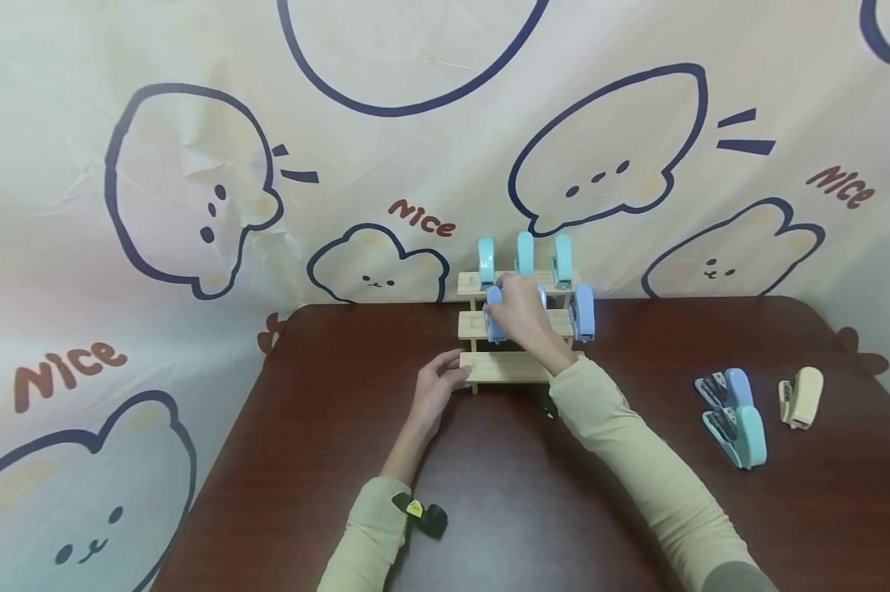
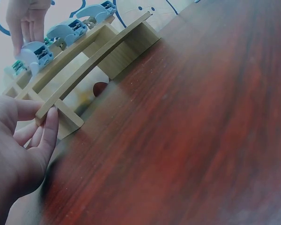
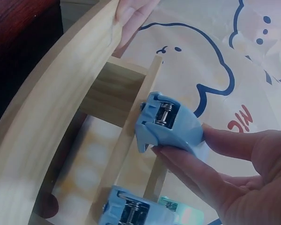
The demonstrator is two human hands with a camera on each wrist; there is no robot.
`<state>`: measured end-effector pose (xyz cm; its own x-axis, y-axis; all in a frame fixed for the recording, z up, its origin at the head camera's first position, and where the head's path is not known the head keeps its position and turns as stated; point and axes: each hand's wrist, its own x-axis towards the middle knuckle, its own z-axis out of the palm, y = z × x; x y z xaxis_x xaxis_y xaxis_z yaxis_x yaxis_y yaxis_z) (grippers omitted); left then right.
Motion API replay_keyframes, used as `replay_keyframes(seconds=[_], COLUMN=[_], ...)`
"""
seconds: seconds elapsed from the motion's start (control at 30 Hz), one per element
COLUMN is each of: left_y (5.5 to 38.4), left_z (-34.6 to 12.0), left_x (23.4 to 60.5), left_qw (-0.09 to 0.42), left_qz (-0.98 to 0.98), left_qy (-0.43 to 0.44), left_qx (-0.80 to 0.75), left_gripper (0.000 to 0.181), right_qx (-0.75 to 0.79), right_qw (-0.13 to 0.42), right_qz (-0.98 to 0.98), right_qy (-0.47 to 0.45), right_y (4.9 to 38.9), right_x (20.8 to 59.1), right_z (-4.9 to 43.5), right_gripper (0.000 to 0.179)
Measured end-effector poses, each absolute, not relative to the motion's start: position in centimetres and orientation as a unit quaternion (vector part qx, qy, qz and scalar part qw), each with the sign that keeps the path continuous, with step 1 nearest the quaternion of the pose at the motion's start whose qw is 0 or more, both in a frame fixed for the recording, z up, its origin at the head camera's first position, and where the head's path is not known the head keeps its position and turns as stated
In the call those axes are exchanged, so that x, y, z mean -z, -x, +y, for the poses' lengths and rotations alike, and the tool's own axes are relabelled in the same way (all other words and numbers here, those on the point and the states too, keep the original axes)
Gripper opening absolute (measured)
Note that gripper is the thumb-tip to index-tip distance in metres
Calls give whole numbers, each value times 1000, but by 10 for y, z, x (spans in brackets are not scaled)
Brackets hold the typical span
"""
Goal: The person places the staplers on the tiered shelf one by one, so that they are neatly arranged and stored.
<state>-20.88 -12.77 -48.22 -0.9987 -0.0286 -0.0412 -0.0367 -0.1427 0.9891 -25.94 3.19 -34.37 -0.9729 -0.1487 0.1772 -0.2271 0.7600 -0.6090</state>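
A three-tiered wooden rack point(image 1: 507, 368) stands at the back of the table. My left hand point(image 1: 436, 390) pinches the left end of its lowest shelf, thumb and fingers on either side of the board in the left wrist view. On the middle shelf's left end is a blue stapler point(image 3: 180, 129), which my right hand point(image 1: 522, 312) holds between thumb and fingers. Another blue stapler point(image 3: 131, 208) sits beside it, mostly hidden by my hand in the head view. A third blue stapler point(image 1: 582, 312) occupies the right end. Teal staplers point(image 1: 486, 261) line the top shelf.
At the right of the table lie a blue stapler point(image 1: 738, 386) and a teal stapler point(image 1: 750, 436) close together, with a cream stapler point(image 1: 804, 399) farther right. A patterned cloth point(image 1: 386, 181) hangs behind the dark wooden table point(image 1: 304, 395).
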Motion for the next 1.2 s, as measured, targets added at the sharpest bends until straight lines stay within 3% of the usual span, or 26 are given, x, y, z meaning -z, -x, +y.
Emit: replay_keyframes(seconds=[0.93, 1.07, 1.2], left_y=[209, 210, 210], left_z=[-127, -126, -126], left_x=[480, 480, 481], left_qw=[3, 4, 5], left_qz=[650, 657, 660], left_qy=[27, 31, 33], left_qx=[-759, -754, -750], left_gripper=[47, 46, 46], right_qx=[-383, -387, -418], right_qw=[53, 53, 75], right_qz=[-920, -918, -901], right_qy=[-64, -66, -84], right_y=[265, 258, 248], right_x=[351, 345, 340], right_z=[32, 43, 64], right_gripper=[33, 40, 35])
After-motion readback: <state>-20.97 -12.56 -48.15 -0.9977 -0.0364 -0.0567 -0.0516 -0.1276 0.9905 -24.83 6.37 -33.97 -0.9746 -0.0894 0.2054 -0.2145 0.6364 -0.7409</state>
